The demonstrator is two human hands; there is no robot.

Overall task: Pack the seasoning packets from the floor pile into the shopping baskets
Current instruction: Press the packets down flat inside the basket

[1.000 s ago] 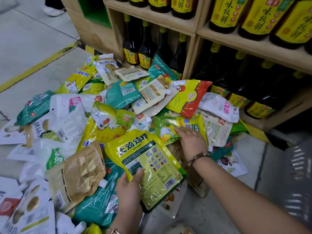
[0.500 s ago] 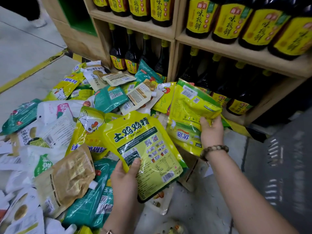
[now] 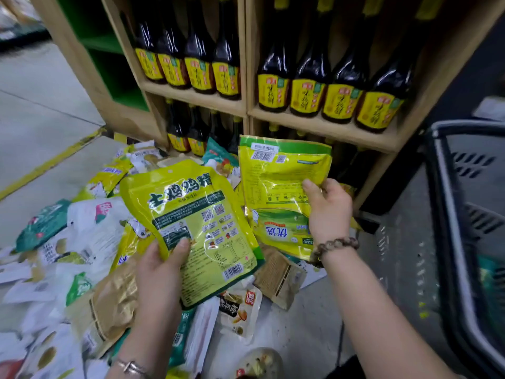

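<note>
Yellow packet (image 3: 196,228) with bold dark lettering is gripped at its lower edge by the left hand (image 3: 161,272), thumb on its face, and held above the pile (image 3: 82,236) of seasoning packets spread over the floor (image 3: 41,127). The right hand (image 3: 328,212) pinches two more yellow pouches (image 3: 278,181) just beside it, near a grey basket (image 3: 404,255) at the right. Dark bottles (image 3: 308,77) fill the wooden shelf (image 3: 322,129) behind.

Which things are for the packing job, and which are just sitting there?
Job: left hand gripping big yellow plastic packet; right hand holding yellow-green plastic packets; mixed packet pile on floor; grey plastic basket.
Just there: dark sauce bottles with yellow labels; wooden shelf.
</note>
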